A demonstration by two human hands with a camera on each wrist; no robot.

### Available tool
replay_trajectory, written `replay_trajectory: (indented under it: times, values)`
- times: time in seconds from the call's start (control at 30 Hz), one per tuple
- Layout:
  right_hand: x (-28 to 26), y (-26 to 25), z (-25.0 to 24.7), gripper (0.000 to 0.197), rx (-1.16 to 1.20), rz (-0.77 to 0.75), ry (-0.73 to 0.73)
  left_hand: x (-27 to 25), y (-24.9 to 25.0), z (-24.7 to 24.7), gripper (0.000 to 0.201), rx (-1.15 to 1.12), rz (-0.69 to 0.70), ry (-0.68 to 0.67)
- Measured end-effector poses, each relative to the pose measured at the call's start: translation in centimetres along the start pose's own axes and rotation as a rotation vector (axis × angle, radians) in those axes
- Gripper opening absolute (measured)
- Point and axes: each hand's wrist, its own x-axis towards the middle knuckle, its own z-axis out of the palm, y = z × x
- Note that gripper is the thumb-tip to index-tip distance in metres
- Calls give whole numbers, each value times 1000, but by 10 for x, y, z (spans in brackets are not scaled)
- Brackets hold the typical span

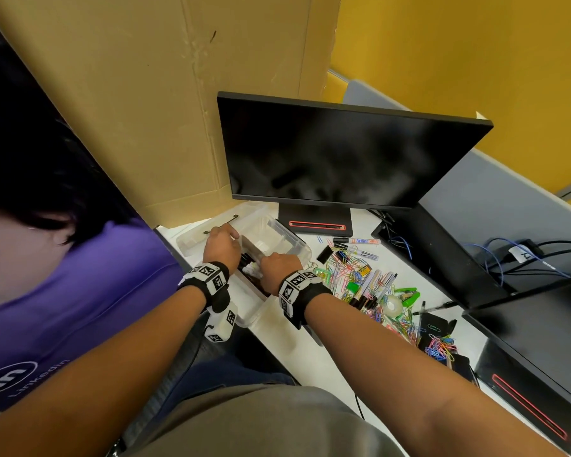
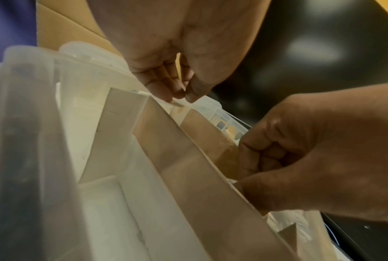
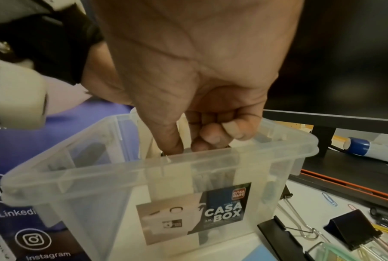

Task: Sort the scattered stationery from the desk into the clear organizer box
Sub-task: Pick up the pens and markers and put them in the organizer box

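Clear ribbed plastic organizer box [image 3: 94,178] with cardboard dividers [image 2: 188,159] sits at the worktop's [image 1: 314,354] 9 o'clock edge. Right hand [image 3: 195,79] curled inside; left hand [image 2: 166,53] pinches a divider; stationery [image 1: 366,278] at 3 o'clock.

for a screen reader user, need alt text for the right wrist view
The right hand reaches into a clear organizer box labelled Casa Box, fingers curled on a cardboard divider. Black binder clips lie on the white desk to the right.

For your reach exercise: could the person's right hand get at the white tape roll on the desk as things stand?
Probably yes: the right hand is at the clear box, and the tape roll lies uncovered among paper clips on that side.
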Motion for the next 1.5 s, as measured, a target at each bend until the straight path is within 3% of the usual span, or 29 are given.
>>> replay_trajectory:
  times: [0.33,0.7,0.83,1.0,1.17,1.5]
  values:
    - [-5,-4,0,31,-121,-62,24,1,-1,3,5,40,13,9]
    - [-4,3,8,30,-77,-64,41,-1,2,4,6,65,23,16]
    - [-3,10,16,21,19,-55,100,-2,4,4,7,78,22,12]
    - [-12,33,21,22,362,-74,228,-9,18,8,11,36,-28,10]
    - [-29,72,43,16,567,24,378,-25,45,28,12,40,60,-21]
    - [-100,155,95,11,610,280,382,-67,115,94,10,62,318,-190]
